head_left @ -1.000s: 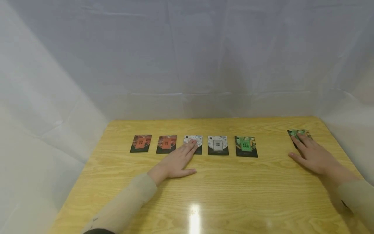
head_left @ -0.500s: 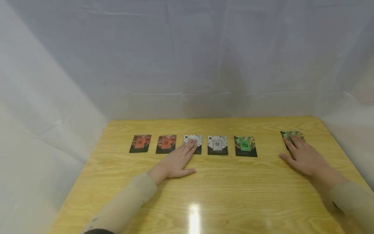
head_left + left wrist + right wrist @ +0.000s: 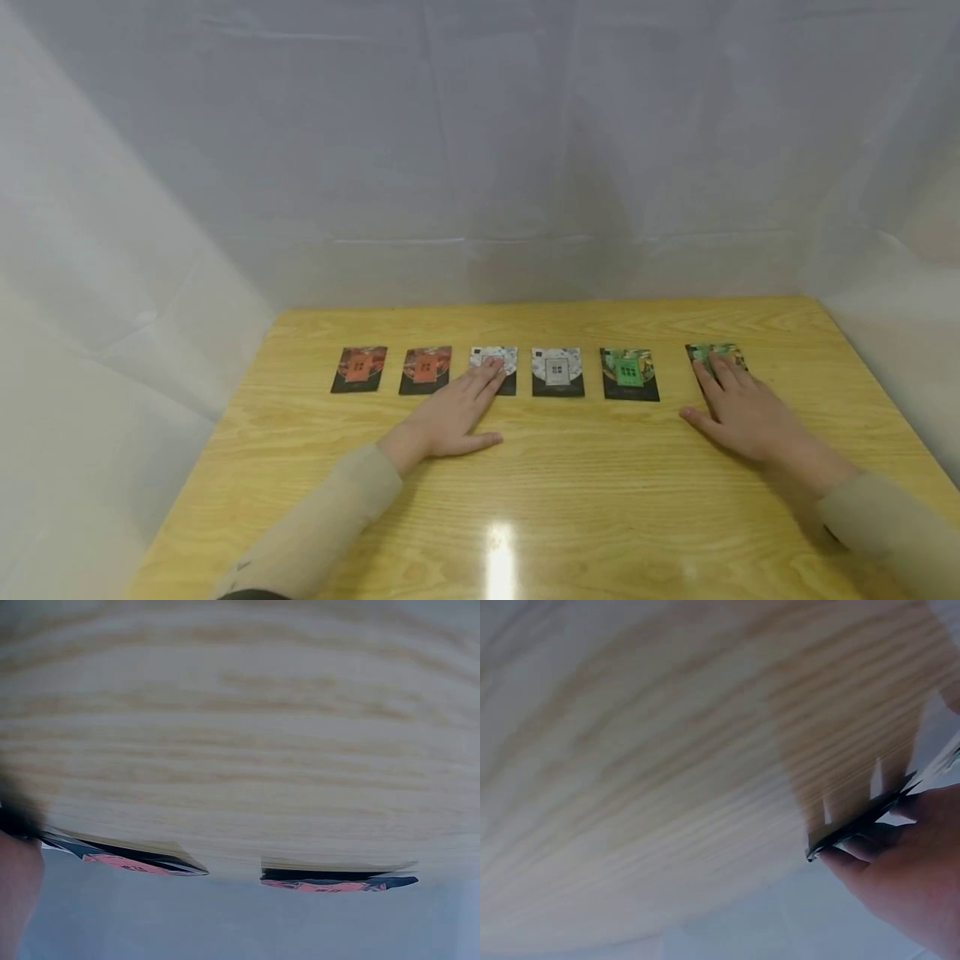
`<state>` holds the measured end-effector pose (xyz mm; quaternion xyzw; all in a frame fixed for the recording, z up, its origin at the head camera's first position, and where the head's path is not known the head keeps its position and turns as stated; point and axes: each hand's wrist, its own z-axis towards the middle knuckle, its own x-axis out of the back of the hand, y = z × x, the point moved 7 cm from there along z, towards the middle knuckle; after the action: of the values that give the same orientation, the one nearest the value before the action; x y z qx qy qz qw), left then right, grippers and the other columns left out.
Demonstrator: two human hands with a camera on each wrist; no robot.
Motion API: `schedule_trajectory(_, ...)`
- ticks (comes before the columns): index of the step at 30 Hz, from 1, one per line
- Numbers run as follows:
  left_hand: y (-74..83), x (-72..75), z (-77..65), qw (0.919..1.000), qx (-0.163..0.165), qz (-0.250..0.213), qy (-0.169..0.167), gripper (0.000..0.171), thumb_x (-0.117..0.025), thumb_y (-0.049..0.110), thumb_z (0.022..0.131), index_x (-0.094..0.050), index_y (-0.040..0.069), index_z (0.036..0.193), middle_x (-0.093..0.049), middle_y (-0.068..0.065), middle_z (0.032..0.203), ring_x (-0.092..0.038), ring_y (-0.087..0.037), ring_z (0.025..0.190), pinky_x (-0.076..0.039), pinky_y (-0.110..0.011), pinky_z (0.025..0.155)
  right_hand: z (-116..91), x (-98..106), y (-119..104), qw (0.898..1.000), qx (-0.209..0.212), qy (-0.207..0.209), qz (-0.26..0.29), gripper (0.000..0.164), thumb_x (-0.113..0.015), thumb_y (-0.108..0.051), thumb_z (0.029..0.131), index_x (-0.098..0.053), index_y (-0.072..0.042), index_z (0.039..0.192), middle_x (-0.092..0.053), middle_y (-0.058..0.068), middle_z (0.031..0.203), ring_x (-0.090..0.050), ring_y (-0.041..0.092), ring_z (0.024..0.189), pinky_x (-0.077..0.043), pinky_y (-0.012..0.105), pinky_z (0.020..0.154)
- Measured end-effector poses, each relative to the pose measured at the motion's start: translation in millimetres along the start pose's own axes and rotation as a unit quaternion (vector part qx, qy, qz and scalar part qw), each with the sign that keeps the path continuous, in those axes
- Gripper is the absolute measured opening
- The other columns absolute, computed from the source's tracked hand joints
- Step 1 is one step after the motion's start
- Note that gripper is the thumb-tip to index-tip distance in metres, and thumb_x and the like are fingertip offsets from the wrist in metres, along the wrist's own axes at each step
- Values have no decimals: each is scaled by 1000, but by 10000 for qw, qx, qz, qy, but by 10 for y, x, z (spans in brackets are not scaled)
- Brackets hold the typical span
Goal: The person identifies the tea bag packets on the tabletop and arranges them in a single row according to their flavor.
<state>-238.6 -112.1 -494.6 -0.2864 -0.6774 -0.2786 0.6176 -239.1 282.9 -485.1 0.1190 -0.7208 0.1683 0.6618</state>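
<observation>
My left hand (image 3: 453, 412) lies with straight fingers on a white and black packet (image 3: 508, 383), covering part of its label. At the right my right hand (image 3: 750, 417) rests its extended fingertips on a green and black packet (image 3: 700, 353), hiding much of it. In the right wrist view the fingers press on that dark flat packet (image 3: 859, 824) against the table. Between the hands lie a second white packet (image 3: 558, 372) and another green packet (image 3: 630, 375). Left of my left hand are two red packets, an outer one (image 3: 359, 369) and an inner one (image 3: 426, 371).
The packets form one row along the far part of the yellow wood-grain table (image 3: 585, 483). Pale cloth (image 3: 450, 150) hangs behind the table's back edge and at both sides. A bright light reflection shows near the front.
My right hand has slid the green packet leftward along the table, toward the other green one. The left hand and the other packets stay in place.
</observation>
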Motion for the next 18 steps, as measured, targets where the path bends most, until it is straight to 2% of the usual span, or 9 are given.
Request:
schedule_trajectory(7,-1,-1,-2,10000,-20,-25,40,96,-44,64,107,-11,-1,170,-6,-21,179,-9,-35,167,-20,-47,137,4,40,-201,9999,99,11,29,90,-51,-57,108,-29,10,163,-24,42,166,-27,61,152,-34,74,120)
schedule_trajectory(18,-12,-28,12,10000,1,51,39,96,-43,65,107,-10,-1,170,-5,-21,179,-8,-35,167,-18,-46,137,20,4,-296,9999,-81,-60,-30,91,-49,-60,108,-29,10,163,-23,41,167,-27,61,153,-33,74,121)
